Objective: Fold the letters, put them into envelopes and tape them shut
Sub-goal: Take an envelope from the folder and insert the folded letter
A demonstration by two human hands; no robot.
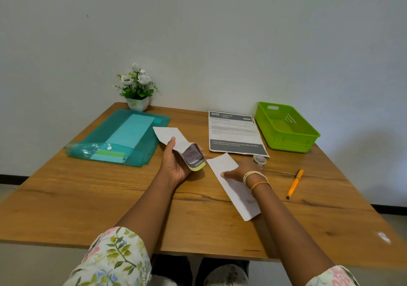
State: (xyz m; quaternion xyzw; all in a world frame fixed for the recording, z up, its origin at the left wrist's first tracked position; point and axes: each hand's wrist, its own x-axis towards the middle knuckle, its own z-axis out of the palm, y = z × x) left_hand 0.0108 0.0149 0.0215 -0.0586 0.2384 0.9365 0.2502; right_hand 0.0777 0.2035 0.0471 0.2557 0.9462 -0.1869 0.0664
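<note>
My left hand (176, 164) is shut on a white envelope (169, 134), with a folded printed letter (195, 156) sticking out of its open near end. My right hand (239, 172) lies palm down on a second white envelope (237, 194) that rests flat on the wooden table (88, 197). Just beyond that hand's fingers stands a small roll of patterned tape (259, 160). A flat printed letter (234, 132) with a dark header and footer lies further back, to the right of centre.
A teal plastic folder (123, 135) with papers inside lies at the left. A potted white flower (137, 87) stands at the back against the wall. A green plastic basket (286, 127) sits at the back right. An orange pen (295, 183) lies on the right.
</note>
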